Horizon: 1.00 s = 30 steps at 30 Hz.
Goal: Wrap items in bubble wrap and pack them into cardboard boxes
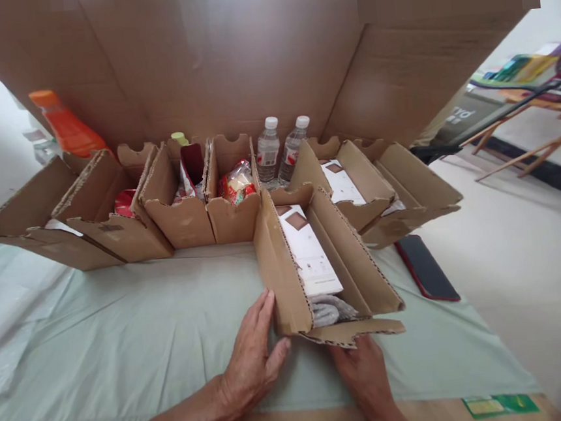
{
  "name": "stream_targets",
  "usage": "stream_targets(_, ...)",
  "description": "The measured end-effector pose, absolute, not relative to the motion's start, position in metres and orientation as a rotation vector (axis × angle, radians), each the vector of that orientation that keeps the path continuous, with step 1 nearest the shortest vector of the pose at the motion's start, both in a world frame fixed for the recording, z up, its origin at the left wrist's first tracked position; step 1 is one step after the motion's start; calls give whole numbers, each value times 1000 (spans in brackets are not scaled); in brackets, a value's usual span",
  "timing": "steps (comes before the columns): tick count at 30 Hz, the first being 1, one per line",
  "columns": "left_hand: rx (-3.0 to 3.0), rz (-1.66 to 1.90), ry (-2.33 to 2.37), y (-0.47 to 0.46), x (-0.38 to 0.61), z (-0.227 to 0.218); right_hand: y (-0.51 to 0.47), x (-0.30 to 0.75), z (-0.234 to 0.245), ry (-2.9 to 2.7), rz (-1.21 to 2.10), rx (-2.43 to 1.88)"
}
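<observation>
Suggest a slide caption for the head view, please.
Left hand at the side, right hand under the front, of a cardboard box.

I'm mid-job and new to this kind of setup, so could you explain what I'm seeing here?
There's no machine: these are a person's bare hands, seen by one camera worn on the head, looking forward and down.

The left hand is against the left side of the front cardboard box. The right hand is at its front flap, fingers hidden, so I can't tell how firmly it grips. Inside are a white carton and something grey.

Behind stand more boxes and two bottles. A pale green cloth lies underneath.
</observation>
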<state>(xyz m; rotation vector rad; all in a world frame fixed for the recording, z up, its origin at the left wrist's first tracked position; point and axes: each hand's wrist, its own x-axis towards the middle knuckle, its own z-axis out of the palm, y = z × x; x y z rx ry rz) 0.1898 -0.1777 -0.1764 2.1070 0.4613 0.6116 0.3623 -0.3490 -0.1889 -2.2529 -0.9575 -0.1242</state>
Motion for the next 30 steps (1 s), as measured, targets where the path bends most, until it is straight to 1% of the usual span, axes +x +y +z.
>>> stream_targets(6,2109,664,425,-174,196,-180,-351,363,-188,-1033,-244,-2259)
stream_targets(10,2083,644,467,-147,213,-173,-319,372,-165,-994,-129,-2182)
stream_targets(12,2072,600,558,-124,228,-164,-299,385,-152,-1001,-66,-2141)
stream_targets(15,2046,565,770,-93,250,-152,-279,405,-142,-942,-78,-2119)
stream_targets(18,2040,602,868,-83,257,-143,-275,414,-148,-915,-90,-2113)
stream_targets(24,2079,639,504,-100,265,-141,-283,405,-171,-1112,-141,-2084)
stream_targets(30,2094,567,582,-78,299,-156,-281,409,-173,-1178,-187,-2057)
